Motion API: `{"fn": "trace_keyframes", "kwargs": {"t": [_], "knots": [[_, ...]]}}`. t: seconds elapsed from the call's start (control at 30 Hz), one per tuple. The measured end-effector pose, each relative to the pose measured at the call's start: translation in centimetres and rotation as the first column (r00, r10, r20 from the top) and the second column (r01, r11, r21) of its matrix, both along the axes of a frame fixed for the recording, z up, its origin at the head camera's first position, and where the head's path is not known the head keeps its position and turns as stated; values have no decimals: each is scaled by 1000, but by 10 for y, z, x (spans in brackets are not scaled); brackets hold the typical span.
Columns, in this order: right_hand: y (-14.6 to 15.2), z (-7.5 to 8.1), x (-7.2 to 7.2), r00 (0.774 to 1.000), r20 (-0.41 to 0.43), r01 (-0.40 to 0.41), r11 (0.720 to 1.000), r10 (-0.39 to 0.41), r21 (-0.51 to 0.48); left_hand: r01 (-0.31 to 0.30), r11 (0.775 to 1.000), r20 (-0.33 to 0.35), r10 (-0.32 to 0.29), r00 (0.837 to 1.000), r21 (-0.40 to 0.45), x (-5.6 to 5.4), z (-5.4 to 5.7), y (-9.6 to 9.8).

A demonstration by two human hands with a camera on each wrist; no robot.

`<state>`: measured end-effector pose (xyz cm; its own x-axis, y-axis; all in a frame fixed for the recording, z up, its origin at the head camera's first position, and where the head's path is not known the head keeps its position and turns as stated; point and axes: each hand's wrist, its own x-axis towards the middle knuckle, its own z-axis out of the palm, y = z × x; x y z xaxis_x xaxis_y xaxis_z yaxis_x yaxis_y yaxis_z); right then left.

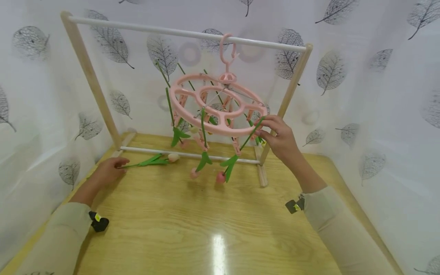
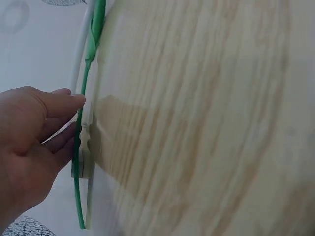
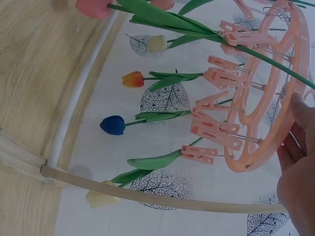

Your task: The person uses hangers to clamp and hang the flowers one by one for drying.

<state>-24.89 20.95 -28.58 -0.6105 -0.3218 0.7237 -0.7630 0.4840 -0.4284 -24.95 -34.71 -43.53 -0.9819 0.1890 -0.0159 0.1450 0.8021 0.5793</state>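
Note:
An artificial tulip (image 1: 151,161) with a pale flower lies low at the left side of the table. My left hand (image 1: 109,170) pinches its green stem (image 2: 77,182) between thumb and fingers near the tail end. My right hand (image 1: 280,137) grips the near right rim of a round pink clip hanger (image 1: 237,132), which tilts toward me. Several tulips hang flower-down from the hanger's clips (image 3: 199,154), among them a dark pink one (image 1: 221,177), a blue one (image 3: 112,125) and an orange one (image 3: 133,79).
The hanger's hook (image 1: 222,51) sits over the white top bar (image 1: 154,29) of a wooden rack. A lower white bar (image 1: 220,157) joins the rack's feet near the table (image 1: 178,229). Behind stands a white curtain (image 1: 144,15) with leaf prints.

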Motion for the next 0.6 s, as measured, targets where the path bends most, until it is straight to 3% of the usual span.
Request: {"fn": "trace_keyframes", "kwargs": {"t": [0.13,0.37,0.6], "knots": [[-1,-1,1,1000,9,4,1000,-4,7,11,999,-33,-12,999,-34,-5,-6,-7],[-1,2,3,1000,8,24,1000,-25,11,85,996,-83,-88,993,-41,-6,-9,-8],[-2,3,4,1000,2,28,999,-28,23,146,988,-43,-148,988,-46,2,-4,-2]]}}
